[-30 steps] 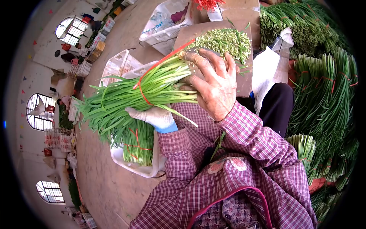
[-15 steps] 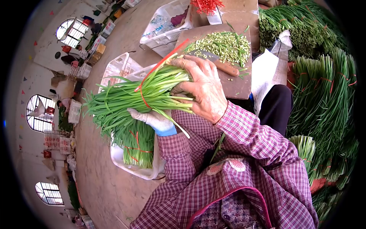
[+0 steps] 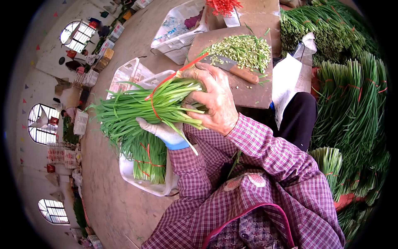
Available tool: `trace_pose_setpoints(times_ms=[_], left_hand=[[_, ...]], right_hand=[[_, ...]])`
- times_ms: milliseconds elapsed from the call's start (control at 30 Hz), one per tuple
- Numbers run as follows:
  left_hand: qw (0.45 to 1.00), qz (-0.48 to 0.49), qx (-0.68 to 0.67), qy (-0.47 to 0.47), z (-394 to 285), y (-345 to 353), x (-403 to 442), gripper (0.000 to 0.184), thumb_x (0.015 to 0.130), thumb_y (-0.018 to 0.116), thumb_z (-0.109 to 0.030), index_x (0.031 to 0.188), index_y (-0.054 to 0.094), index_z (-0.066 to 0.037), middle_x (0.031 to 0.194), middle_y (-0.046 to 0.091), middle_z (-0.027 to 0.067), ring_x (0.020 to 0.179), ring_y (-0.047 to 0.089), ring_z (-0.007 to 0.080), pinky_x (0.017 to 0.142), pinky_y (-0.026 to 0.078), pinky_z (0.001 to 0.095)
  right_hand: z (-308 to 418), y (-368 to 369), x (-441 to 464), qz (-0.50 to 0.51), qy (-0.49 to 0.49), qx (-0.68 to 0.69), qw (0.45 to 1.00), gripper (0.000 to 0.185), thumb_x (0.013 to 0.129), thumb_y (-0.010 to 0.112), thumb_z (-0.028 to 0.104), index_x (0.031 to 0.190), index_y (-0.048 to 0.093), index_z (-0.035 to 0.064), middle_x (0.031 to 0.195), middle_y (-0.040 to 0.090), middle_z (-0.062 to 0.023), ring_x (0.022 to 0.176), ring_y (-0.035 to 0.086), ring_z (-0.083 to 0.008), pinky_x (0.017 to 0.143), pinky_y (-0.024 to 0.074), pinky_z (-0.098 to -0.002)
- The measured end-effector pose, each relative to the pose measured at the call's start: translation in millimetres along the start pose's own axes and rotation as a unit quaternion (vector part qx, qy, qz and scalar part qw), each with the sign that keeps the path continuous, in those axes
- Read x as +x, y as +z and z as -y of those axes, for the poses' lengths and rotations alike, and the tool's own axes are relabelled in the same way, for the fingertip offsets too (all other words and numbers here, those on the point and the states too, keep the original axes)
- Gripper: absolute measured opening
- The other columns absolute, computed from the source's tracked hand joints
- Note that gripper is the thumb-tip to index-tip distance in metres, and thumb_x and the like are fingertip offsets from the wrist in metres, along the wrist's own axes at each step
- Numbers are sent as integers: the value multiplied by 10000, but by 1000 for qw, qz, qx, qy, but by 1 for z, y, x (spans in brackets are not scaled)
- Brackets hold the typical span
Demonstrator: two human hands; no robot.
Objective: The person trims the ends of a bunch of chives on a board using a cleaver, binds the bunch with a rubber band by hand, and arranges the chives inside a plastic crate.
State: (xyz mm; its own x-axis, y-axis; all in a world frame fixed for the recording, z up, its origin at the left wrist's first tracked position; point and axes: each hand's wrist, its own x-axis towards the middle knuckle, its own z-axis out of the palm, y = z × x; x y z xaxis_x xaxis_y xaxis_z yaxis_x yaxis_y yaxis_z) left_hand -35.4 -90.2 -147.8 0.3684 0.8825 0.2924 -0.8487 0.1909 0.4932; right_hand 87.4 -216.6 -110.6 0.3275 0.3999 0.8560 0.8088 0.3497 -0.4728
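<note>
A bunch of long green stalks (image 3: 134, 104) lies sideways before me, with a red tie (image 3: 154, 99) round it and a loose tie end pointing up right. Beneath it my left hand (image 3: 166, 132), in a pale glove with a blue cuff, supports the bunch, its fingers partly hidden. At the pale cut ends my right hand (image 3: 215, 97) grips the stalks, fingers curled over them. Just beyond, on a brown board (image 3: 253, 96), lie a knife (image 3: 234, 69) with a wooden handle and a heap of chopped stalk pieces (image 3: 248, 49).
A white crate (image 3: 176, 189) below the bunch holds more tied stalks (image 3: 150, 166). Another white crate (image 3: 178, 49) with plastic bags stands behind. Red ties (image 3: 224, 6) lie at the top. Piles of green bunches (image 3: 348, 99) fill the right side. People are far off left.
My right hand has moved left and slightly down with the cut ends of the bunch, uncovering the knife on the board. The left hand stays beneath the bunch.
</note>
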Motion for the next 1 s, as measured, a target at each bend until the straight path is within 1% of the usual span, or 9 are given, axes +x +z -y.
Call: trace_pose_setpoints(times_ms=[367, 533, 600, 633, 700, 767, 833, 933, 1000], left_hand=[[1000, -15, 12, 5, 2, -8, 8, 789, 842, 527, -667, 1397, 426, -116, 1369, 484, 134, 1245, 480, 307, 1040, 415, 522], [993, -101, 41, 37, -20, -26, 18, 901, 666, 693, -640, 1393, 457, -164, 1443, 423, 127, 1333, 357, 401, 1053, 290, 673], [998, -66, 15, 20, -39, -52, 26, 921, 637, 699, -632, 1395, 458, -168, 1468, 391, 137, 1354, 321, 414, 1056, 246, 704], [1000, -30, -3, 4, -47, -64, 30, 916, 653, 685, -638, 1404, 448, -170, 1477, 378, 142, 1357, 316, 415, 1053, 234, 714], [995, -25, 88, 51, -48, -80, 26, 842, 854, 403, -717, 1497, 271, -189, 1555, 225, 111, 1416, 206, 374, 1123, 194, 629], [989, -9, 143, 29, -52, -85, 25, 758, 942, 257, -653, 1528, 150, -184, 1576, 158, 95, 1432, 166, 345, 1157, 164, 566], [984, 0, 176, -11, -48, -88, 25, 739, 953, 256, -633, 1524, 158, -174, 1558, 179, 101, 1414, 193, 330, 1137, 193, 536], [980, 12, 178, -86, -38, -94, 24, 711, 968, 255, -603, 1517, 170, -160, 1531, 210, 109, 1386, 235, 308, 1107, 235, 490], [978, 18, 169, -118, -31, -94, 23, 693, 978, 255, -583, 1513, 177, -150, 1513, 231, 115, 1368, 263, 293, 1088, 264, 459]], right_hand=[[0, -18, -4, -83, 6, -7, 996, 183, 610, 727, 134, 758, 630, 92, 1219, 586, -35, 1187, 467, -352, 998, 357, -501], [-26, -120, 0, -205, 89, -48, 974, 86, 713, 698, 116, 774, 670, 63, 1197, 631, -96, 1081, 568, -221, 993, 406, -401], [-29, -149, -10, -234, 191, 112, 947, 107, 848, 670, 100, 909, 672, 12, 1136, 650, -116, 998, 600, -156, 894, 464, -329], [-29, -160, -12, -169, 213, 83, 959, 161, 878, 657, 134, 927, 677, -18, 1035, 678, -102, 954, 606, -141, 864, 465, -301], [-34, -166, -25, 33, 301, 109, 947, 190, 888, 649, 162, 932, 686, -19, 915, 694, -82, 847, 629, -130, 784, 486, -293], [-38, -150, -36, 203, 326, 95, 918, 203, 886, 651, 189, 857, 677, -10, 803, 680, -101, 746, 660, -202, 701, 502, -333], [-42, -125, -48, 240, 177, -62, 952, 166, 855, 668, 183, 839, 653, 19, 805, 666, -135, 710, 657, -311, 653, 504, -381], [-31, -96, -49, 183, 187, 48, 964, 165, 808, 682, 178, 872, 612, 42, 784, 626, -168, 742, 628, -368, 645, 479, -435], [-23, -85, -45, 194, 185, 1, 963, 254, 826, 682, 269, 799, 594, 32, 727, 601, -165, 693, 608, -383, 604, 464, -441]])
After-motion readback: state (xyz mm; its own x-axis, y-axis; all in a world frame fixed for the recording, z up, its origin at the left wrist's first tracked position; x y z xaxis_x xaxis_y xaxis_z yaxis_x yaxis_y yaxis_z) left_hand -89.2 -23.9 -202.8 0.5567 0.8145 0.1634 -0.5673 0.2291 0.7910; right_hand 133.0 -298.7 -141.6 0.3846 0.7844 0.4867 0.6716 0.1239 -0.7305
